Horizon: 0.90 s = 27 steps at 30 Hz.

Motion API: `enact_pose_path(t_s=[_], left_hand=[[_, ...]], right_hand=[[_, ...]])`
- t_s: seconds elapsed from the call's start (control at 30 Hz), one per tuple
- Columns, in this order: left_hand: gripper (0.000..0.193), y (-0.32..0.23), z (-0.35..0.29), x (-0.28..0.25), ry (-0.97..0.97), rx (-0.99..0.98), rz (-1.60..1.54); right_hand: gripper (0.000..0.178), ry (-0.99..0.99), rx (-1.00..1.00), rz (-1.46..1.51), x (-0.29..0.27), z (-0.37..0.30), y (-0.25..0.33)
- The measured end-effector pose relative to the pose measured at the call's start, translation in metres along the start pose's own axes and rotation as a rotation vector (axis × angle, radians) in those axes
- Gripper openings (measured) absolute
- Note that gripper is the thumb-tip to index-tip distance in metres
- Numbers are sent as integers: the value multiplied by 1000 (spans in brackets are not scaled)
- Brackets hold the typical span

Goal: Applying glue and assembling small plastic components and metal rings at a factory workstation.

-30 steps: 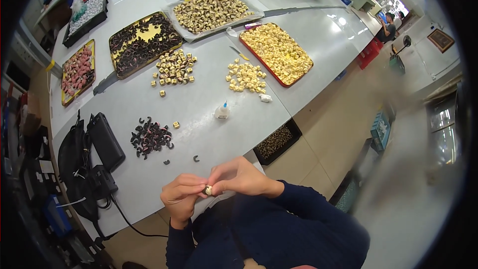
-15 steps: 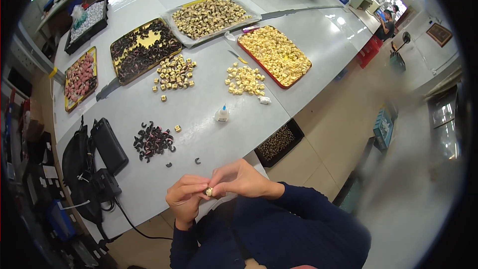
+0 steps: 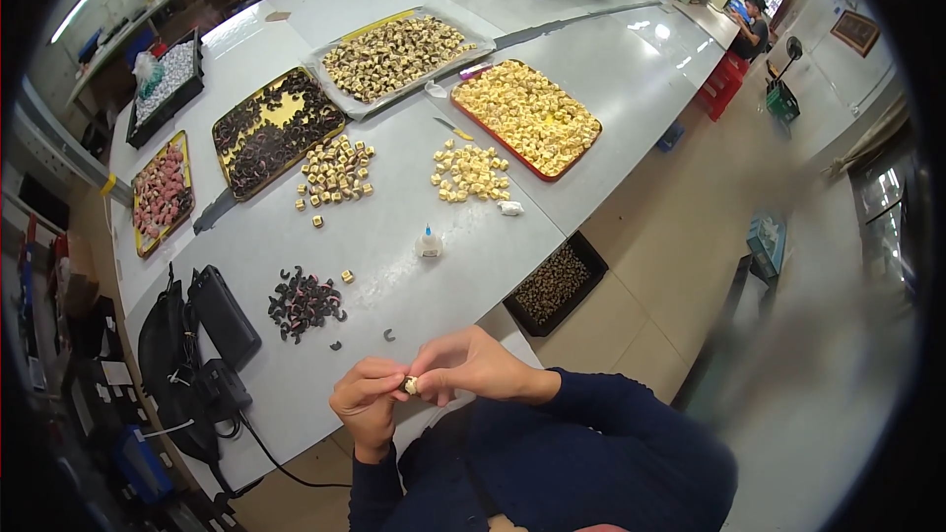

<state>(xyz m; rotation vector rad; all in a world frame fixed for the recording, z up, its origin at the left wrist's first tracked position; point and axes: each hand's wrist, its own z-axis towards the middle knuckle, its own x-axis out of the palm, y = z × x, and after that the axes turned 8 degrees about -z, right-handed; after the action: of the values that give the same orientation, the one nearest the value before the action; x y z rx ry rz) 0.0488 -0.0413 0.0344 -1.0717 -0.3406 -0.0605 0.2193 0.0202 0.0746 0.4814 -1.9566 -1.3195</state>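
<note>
The left hand (image 3: 367, 399) and the right hand (image 3: 483, 365) were both grasping, their thumbs and fingers pinched together on one small pale cube (image 3: 410, 386) with a dark part on its left side. That cube was held up in front of the person's body, just beyond the near edge of the surface (image 3: 473, 286). The step in hand looked like fitting a dark curved piece onto the cube, though the fingers hid the join. Doing it well probably called for a steady right hand on the cube while the left pressed the dark part evenly, so that it sat flush rather than skewed. A light pinch seemed wiser than a hard squeeze, as so small a thing could slip and drop. The pile of dark curved pieces (image 3: 305, 305) lay to the left, with one loose curved piece (image 3: 388, 335) near the hands. The bottle with a blue tip (image 3: 429, 244) stood upright farther off; if it held glue, sparing use would likely have kept fingertips and cube faces clean.
</note>
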Motion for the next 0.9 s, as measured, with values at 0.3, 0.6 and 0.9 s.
enact_pose_path(t_s=[0.3,0.6,0.9], left_hand=[[14,3,-1,4,-45,-35,-44],[15,5,2,2,-28,29,14],[16,-13,6,3,10,62,149]], right_hand=[[17,11,44,33,0,2,12],[14,20,-2,-26,-2,2,12],[9,49,61,-57,-3,-1,15]])
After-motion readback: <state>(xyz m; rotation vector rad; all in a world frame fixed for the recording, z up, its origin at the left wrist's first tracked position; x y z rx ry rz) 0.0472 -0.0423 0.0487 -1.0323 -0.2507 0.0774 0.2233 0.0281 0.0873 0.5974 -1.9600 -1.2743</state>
